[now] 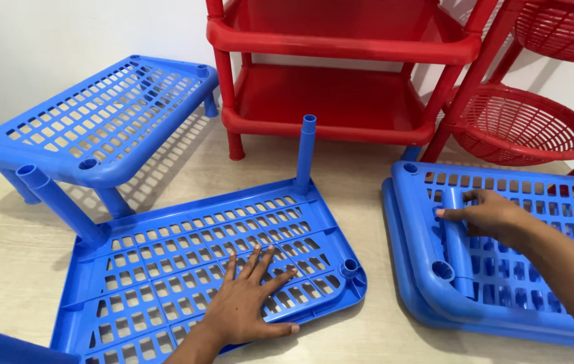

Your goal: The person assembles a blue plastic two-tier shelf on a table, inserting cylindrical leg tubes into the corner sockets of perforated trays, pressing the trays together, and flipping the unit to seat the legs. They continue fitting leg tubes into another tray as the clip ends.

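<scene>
Inverted shelf tray [186, 269]: blue slotted plastic, lying upside down on the pale wood surface [4, 222]; two leg tubes plugged into corner sockets, far one [306, 152] upright, left one [57, 202] leaning.
Loose leg tube [457, 246]: blue, lying inside the stacked blue trays [536, 269] at right.
Handling, judged: light, stiff moulded plastic; smooth, a bit slippery; lattice may flex under load. Best gripped at tray rim or around tube mid-length.
Left hand [250, 303]: flat, fingers spread, palm pressing on lattice; grasping nothing.
Right hand [486, 212]: fingers curled over top end of loose tube, wrist low, forearm coming in from right.
Background: assembled blue shelf tier [98, 114], red rack [341, 81], red round baskets [523, 121].
</scene>
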